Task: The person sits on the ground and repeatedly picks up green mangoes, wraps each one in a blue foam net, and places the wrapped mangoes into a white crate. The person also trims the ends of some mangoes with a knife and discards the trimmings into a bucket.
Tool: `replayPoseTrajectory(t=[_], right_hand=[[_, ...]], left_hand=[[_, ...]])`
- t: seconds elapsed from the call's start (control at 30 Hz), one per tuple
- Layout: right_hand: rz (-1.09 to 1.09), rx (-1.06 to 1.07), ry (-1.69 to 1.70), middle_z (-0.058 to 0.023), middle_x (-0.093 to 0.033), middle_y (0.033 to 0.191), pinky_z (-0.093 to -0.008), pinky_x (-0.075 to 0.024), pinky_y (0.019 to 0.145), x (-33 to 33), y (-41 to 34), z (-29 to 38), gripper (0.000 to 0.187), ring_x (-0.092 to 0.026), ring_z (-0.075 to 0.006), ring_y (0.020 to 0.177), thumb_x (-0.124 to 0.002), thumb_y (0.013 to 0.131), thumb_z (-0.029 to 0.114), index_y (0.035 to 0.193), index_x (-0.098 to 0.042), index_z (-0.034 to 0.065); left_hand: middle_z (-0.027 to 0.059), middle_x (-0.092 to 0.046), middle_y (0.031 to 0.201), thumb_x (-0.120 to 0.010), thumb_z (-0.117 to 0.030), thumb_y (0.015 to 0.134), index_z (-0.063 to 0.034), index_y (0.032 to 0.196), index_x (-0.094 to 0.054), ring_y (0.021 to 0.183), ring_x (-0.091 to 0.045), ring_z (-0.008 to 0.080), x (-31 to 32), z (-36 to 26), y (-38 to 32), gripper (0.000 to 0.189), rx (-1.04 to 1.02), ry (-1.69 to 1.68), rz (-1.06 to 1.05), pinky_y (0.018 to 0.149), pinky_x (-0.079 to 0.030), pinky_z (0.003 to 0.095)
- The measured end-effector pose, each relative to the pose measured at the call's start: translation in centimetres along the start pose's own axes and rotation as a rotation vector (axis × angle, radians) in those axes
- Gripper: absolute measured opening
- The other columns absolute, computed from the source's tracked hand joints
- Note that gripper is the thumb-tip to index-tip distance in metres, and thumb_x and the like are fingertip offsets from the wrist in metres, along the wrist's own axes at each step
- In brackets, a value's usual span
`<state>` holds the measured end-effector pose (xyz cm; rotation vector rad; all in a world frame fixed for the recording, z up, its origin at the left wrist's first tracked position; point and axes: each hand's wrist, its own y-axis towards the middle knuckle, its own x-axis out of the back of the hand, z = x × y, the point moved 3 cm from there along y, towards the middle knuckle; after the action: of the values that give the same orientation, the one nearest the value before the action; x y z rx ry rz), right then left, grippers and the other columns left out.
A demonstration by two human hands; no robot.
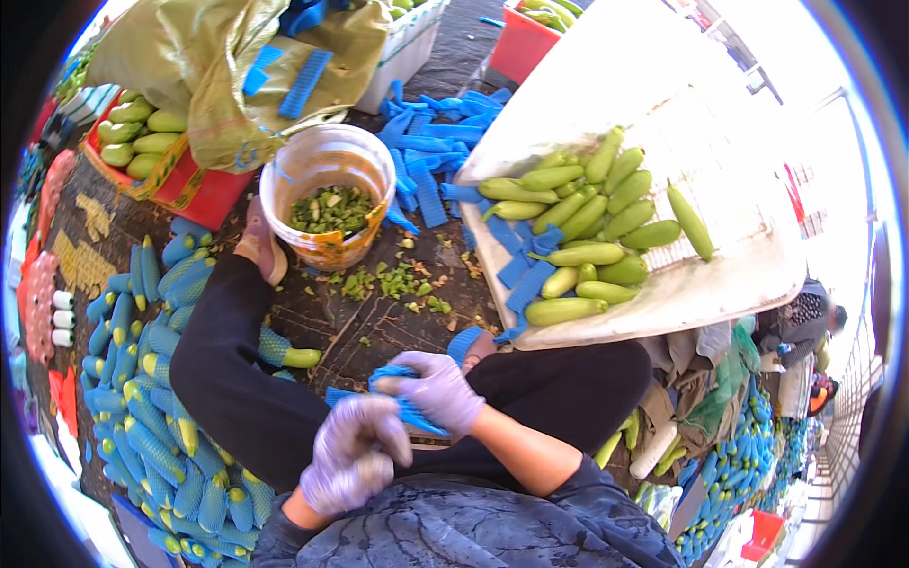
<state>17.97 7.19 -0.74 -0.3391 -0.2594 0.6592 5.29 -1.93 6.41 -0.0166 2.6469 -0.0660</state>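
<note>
My right hand (444, 390), in a pale lilac glove, grips a bunched blue foam net sleeve (408, 412) above my lap. Just left of it and nearer my body is my gloved left hand (351, 454), blurred, fingers curled but apart, with nothing visible in it. Pale green zucchini (611, 220) lie heaped on a tilted white plastic crate (561, 332) to the right. Several loose sleeves (527, 284) lie along that crate's near edge. One partly sleeved zucchini (302, 357) sits on the ground beside my left leg.
A white bucket (273, 202) of green trimmings stands ahead, beside a pile of blue sleeves (433, 156). Sleeved zucchini (156, 419) are stacked at left. A red crate (206, 192) holds bare ones. Another person (799, 319) is at far right.
</note>
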Motion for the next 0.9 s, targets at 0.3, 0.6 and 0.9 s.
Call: replayPoseTrajectory(t=[0.3,0.6,0.9], right_hand=[[-0.104,0.709,-0.172,-0.0133,-0.06,0.086,-0.0425,-0.0526,0.073,-2.1,2.7,3.2,0.024,-0.063,-0.0352,0.083,-0.075,0.085,0.02,0.1,-0.064,0.0059],[0.034,-0.942,-1.544,-0.0163,-0.066,0.121,-0.0535,-0.0405,0.1,26.9,8.2,-21.1,0.094,-0.063,-0.0367,0.115,-0.089,0.06,0.045,0.138,-0.046,0.0158],[0.03,-0.217,-1.176,-0.0124,-0.063,0.124,-0.0479,-0.042,0.102,23.6,9.6,-14.2,0.08,-0.058,-0.0323,0.119,-0.083,0.066,0.046,0.136,-0.052,0.0222]], left_hand=[[0.0073,-0.068,0.107,-0.07,-0.02,0.09,-0.0028,0.114,-0.063,0.094,-0.066,0.0208,7.7,6.1,7.1,0.031,0.085,-0.276,-0.392,0.084,-0.053,0.0322],[0.0167,-0.051,0.143,-0.047,-0.053,0.098,-0.0059,0.143,-0.049,0.126,-0.052,0.0352,11.8,9.8,9.5,0.065,0.23,-0.794,-0.324,0.108,-0.04,0.0566],[0.0118,-0.049,0.146,-0.051,-0.036,0.101,-0.0071,0.149,-0.038,0.13,-0.05,0.0277,9.2,9.6,8.6,0.058,0.185,-0.525,-0.088,0.113,-0.037,0.0469]])
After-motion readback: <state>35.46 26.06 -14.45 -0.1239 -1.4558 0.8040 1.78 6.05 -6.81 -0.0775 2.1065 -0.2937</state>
